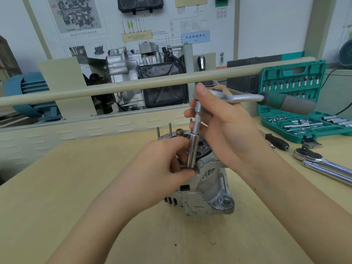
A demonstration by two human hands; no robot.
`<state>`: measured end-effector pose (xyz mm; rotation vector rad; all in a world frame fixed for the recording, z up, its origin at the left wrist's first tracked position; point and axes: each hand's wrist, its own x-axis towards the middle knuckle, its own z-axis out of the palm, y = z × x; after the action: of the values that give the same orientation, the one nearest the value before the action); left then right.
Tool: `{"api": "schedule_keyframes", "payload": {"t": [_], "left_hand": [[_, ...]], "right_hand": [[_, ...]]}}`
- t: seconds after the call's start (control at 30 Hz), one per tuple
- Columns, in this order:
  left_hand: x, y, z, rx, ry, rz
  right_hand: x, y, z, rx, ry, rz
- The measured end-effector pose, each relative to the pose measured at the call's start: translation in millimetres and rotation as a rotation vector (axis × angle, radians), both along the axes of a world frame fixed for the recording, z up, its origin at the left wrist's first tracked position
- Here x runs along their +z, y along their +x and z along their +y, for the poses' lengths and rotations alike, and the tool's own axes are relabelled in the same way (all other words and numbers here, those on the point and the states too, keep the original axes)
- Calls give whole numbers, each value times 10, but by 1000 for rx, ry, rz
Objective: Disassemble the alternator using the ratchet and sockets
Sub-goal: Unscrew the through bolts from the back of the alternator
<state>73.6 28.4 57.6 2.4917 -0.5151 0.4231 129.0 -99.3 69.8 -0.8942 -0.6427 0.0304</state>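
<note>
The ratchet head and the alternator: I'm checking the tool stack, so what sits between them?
In the head view, a knurled extension and a long socket.

Grey cast alternator (205, 189) upright mid-table, ratchet (266, 101) w/ long socket extension (193, 143) standing vertical on its top

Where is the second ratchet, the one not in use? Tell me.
In the head view the spare ratchet lies on the table at the right edge, just in front of the open green socket case, beside a black-handled screwdriver.

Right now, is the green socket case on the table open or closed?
Open. The green socket case has its lid standing up, showing a row of bits, and sockets lie exposed in the lower tray on the table.
</note>
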Motion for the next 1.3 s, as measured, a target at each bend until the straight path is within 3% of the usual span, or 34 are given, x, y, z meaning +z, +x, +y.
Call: {"api": "schedule_keyframes", "payload": {"t": [0.43,1.3], "left_hand": [[8,-17,2,9,65,-161],[-12,-8,41,-5,32,-154]], "right_hand": [[79,-89,-37,-38,18,-96],[84,-110,-48,-9,11,-80]]}}
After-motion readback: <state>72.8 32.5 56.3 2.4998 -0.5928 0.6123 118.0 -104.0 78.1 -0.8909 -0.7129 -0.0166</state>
